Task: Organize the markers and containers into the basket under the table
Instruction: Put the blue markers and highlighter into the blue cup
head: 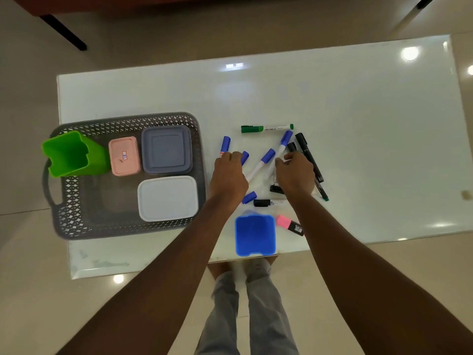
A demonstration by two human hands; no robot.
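Fingers (234,156) of left hand (228,175) curled over blue-capped markers (266,160), grip hidden | right hand (295,172) curled likewise, hold unclear, covering part of black markers (311,160) | grey basket (76,221) on table (358,111) with lidded containers (167,198), green cup (69,155) | blue cup (255,235) near edge.

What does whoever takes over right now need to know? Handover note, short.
Left hand: down over the loose blue markers; grasp not visible.
Right hand: over the marker pile beside the black markers, fingers curled; grasp unclear.
Done: grey basket on the table holds the green cup, pink box, grey box and white box.
Left: all markers still on the table, including the green marker and pink highlighter; blue cup still outside the basket.
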